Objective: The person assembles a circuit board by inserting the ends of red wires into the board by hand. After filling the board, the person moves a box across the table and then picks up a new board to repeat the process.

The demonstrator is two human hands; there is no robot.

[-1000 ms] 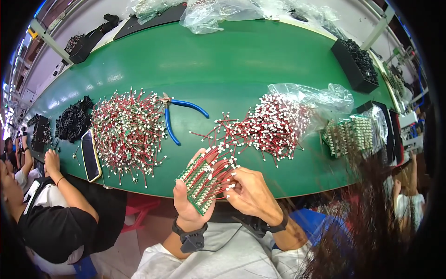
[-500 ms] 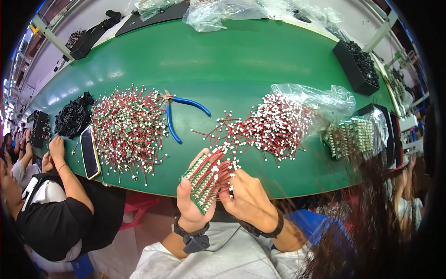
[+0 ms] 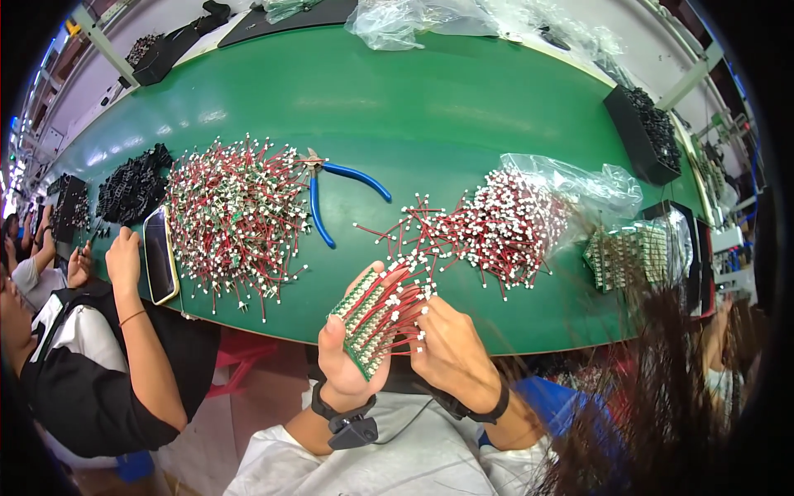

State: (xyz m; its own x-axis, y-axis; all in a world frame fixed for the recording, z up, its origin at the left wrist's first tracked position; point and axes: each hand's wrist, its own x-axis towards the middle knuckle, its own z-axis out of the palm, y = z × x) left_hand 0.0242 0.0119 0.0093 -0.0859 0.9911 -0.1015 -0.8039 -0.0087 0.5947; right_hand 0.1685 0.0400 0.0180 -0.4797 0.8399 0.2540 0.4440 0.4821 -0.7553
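My left hand (image 3: 346, 351) grips a green circuit board panel (image 3: 364, 326) from below, thumb along its left edge. Rows of white connectors cover the panel, and red wires with white plugs (image 3: 404, 302) hang off its right side. My right hand (image 3: 453, 347) is at those wires, its fingers pinched together on the lower ones; the exact wire is hidden by the fingers. Beyond the panel spreads a pile of loose red wires with white plugs (image 3: 504, 227). A larger heap of red wires with small green boards (image 3: 236, 219) lies to the left.
Blue-handled cutters (image 3: 318, 202) lie beside the left heap, and a phone (image 3: 160, 256) on its other side. Black parts (image 3: 132, 183) are piled farther left, near a co-worker's arm (image 3: 141, 314). At right are a clear plastic bag (image 3: 591, 186), stacked panels (image 3: 633, 255) and a black bin (image 3: 641, 136).
The table scene has shifted slightly with my head. Both hands stay at the panel, the right one still pinched by the wires. The co-worker's hands at left have moved.
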